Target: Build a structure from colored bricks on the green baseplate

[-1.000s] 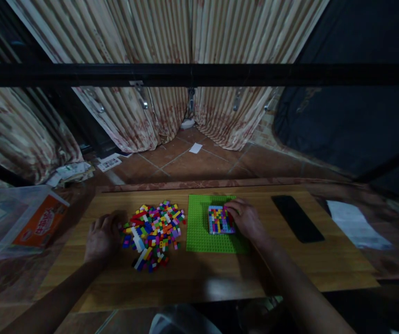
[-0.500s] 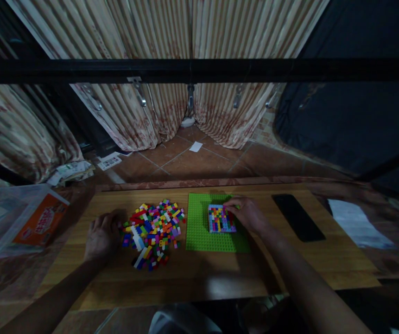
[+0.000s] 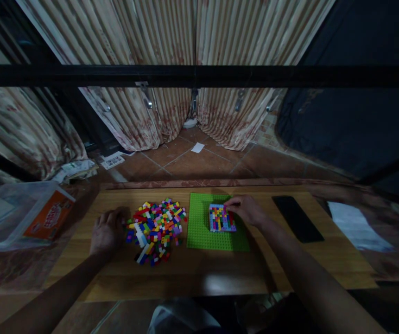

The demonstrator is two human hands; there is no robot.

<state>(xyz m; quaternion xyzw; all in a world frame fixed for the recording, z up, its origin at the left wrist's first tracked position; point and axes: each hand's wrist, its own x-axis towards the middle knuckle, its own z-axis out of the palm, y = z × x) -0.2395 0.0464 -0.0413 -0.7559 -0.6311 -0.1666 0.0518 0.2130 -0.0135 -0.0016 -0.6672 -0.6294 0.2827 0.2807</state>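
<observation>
A green baseplate [image 3: 199, 227] lies on the wooden table [image 3: 202, 269]. On it sits a flat square patch of many-coloured small bricks [image 3: 221, 219]. My right hand [image 3: 246, 209] rests at the patch's upper right corner, fingers bent with the tips pressed on the bricks. A loose pile of coloured bricks [image 3: 155, 223] lies left of the plate. My left hand [image 3: 106, 232] rests on the table at the pile's left edge, fingers curled loosely, and I cannot see whether anything is in them.
A black phone [image 3: 297, 217] lies flat on the table to the right. A clear plastic box with an orange label [image 3: 22, 213] stands off the left end. Papers [image 3: 354, 225] lie at the far right. A black bar [image 3: 199, 75] crosses the view above; curtains hang behind.
My right hand has slid up from the patch's right side to its upper right corner. The left hand stays by the pile. The view has shifted slightly.
</observation>
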